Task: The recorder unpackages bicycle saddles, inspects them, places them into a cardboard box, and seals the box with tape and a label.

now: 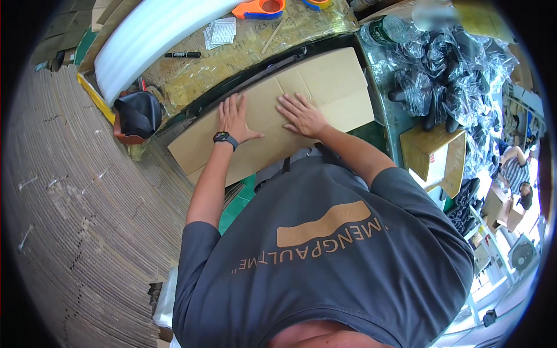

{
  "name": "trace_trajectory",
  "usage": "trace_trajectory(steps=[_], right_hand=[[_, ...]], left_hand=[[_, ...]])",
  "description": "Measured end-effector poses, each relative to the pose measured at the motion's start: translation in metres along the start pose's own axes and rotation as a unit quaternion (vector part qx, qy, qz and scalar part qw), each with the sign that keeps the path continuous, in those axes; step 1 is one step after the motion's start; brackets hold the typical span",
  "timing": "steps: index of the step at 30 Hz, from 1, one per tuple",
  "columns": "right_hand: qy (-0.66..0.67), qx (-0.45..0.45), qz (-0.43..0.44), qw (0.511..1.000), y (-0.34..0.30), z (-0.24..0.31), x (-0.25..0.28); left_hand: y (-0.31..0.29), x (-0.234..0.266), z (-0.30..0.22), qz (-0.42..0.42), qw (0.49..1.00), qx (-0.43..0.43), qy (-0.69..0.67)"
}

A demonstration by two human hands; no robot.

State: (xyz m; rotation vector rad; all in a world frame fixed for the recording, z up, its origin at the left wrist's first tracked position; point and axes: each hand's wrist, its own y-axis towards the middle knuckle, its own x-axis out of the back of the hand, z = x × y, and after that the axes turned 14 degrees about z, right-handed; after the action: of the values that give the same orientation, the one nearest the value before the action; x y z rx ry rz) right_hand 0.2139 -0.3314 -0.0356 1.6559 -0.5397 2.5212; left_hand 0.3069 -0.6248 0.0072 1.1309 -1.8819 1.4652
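Observation:
A flat brown cardboard carton (pixel 339 84) lies slanted in front of my body, along the near edge of the workbench. My left hand (pixel 234 120) rests on its left half with the fingers spread and the thumb pointing right; a dark watch (pixel 223 137) is on that wrist. On the middle of the cardboard lies my right hand (pixel 301 115), palm down and fingers apart. Neither hand grips anything. A crease runs across the cardboard above my right hand. My body hides part of its near edge.
The workbench (pixel 232 72) carries a black marker (pixel 183 55), white labels (pixel 223 31), an orange tape dispenser (pixel 259 8) and a white foam roll (pixel 133 49). Stacked cardboard (pixel 87 203) fills the left. Plastic-wrapped dark items (pixel 441 75) and an open box (pixel 426 152) stand right; a person (pixel 516 168) is beyond.

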Motion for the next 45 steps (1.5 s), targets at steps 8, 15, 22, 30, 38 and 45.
trace_trajectory(steps=[8,15,22,30,38,45], right_hand=[[0.046,-0.072,-0.251,0.964,0.078,-0.109,0.086],[0.050,-0.250,-0.101,0.962,0.114,-0.278,0.193],[0.252,-0.229,-0.341,0.876,0.055,-0.139,0.166],[0.310,-0.288,0.155,0.893,0.170,-0.040,0.094],[0.248,-0.324,0.414,0.813,0.235,0.008,0.105],[0.176,-0.301,0.014,0.937,0.116,0.060,0.076]], left_hand=[[0.003,-0.008,-0.026,0.022,0.990,0.133,0.039],[0.011,-0.007,-0.047,0.021,0.993,0.111,0.024],[-0.029,-0.024,-0.048,-0.007,0.992,0.119,0.031],[-0.078,-0.057,-0.068,-0.034,0.998,0.033,-0.028],[-0.089,-0.074,-0.046,-0.093,0.993,0.043,-0.058],[-0.042,-0.055,-0.014,-0.095,0.994,0.036,-0.035]])
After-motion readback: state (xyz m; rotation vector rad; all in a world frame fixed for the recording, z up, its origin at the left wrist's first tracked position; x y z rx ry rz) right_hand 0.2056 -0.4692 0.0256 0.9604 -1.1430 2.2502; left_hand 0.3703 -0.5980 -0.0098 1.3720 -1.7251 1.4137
